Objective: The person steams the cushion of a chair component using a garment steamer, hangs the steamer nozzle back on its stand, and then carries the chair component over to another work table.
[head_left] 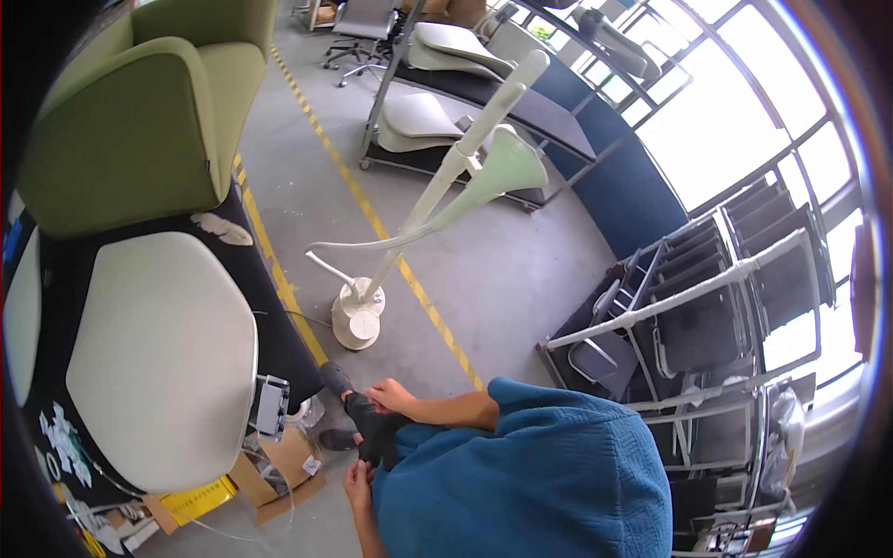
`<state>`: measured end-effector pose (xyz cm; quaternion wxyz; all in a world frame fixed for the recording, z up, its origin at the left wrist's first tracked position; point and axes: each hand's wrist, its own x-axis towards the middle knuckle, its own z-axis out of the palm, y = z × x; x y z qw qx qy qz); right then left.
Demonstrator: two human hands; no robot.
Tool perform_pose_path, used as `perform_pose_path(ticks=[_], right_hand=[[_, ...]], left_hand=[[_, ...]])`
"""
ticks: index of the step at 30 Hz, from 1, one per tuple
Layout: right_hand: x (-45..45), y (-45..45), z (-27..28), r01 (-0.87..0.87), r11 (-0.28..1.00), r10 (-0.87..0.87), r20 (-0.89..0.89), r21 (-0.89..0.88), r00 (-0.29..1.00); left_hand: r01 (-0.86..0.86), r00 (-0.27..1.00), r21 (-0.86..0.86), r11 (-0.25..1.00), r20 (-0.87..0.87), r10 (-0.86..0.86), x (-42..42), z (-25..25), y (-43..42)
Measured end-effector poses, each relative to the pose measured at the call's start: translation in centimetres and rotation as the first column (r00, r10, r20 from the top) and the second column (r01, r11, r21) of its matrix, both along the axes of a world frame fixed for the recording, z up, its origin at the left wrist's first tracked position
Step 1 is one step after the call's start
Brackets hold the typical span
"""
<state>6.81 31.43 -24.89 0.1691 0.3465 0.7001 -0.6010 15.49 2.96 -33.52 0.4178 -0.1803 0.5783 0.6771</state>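
My right hand lies on the dark trousers at the shin, fingers bent and gathered on the cloth. Lower in the view, my left hand is closed beside the other trouser leg, its fingers curled inward; what they hold is too small to tell. Both hands are near the dark shoes. A blue quilted garment covers the lap. Left of the hands, a light seat shell rests on a black-covered table, with a grey device at its edge.
A white stand with a pale green funnel rises ahead. A green armchair sits upper left. An open cardboard box is on the floor. Racks hold seat shells at the top and chair frames at right.
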Motion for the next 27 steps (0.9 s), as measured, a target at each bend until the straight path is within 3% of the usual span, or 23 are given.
perform_pose_path(ticks=[2, 4, 8, 11, 19, 24, 26, 27], right_hand=[[2.1, 0.9, -0.4, -0.019, 0.999, 0.018, 0.035, 0.033, 0.999], [3.1, 1.9, -1.3, -0.016, 1.000, 0.018, 0.107, -0.014, 0.994], [2.0, 4.3, -3.7, 0.059, 0.997, -0.055, 0.068, -0.056, 0.996], [-0.1, 5.9, -1.9, 0.077, 0.991, -0.071, 0.063, -0.105, 0.996], [5.7, 12.7, -2.7, 0.148, 0.968, -0.167, -0.079, -0.204, 0.983], [19.2, 22.1, -7.0, 0.229, 0.971, -0.221, 0.101, -0.074, 0.970], [25.4, 25.9, -9.4, 0.308, 0.951, -0.303, 0.202, 0.009, 0.931], [28.6, 27.8, -9.9, 0.367, 0.929, -0.368, 0.255, 0.056, 0.894]], left_hand=[[-0.059, 0.989, -0.054, 0.997, 0.136, 0.066, 0.1, 1.3, 0.4], [-0.116, 0.981, -0.093, 0.989, 0.145, 0.129, 0.0, 1.7, 0.4], [-0.235, 0.959, -0.203, 0.951, 0.110, 0.260, 0.3, 1.0, -1.3], [-0.320, 0.925, -0.272, 0.907, 0.116, 0.361, 1.3, -1.1, -3.3], [-0.158, 0.965, -0.378, 0.912, 0.135, 0.224, 4.8, -0.2, -3.4], [-0.122, 0.969, -0.370, 0.921, 0.158, 0.192, 7.8, -0.5, 6.1], [-0.035, 0.993, -0.404, 0.914, 0.093, 0.079, 9.2, 0.2, 11.7], [-0.045, 0.998, -0.363, 0.931, -0.067, 0.022, 10.3, -1.6, 13.7]])
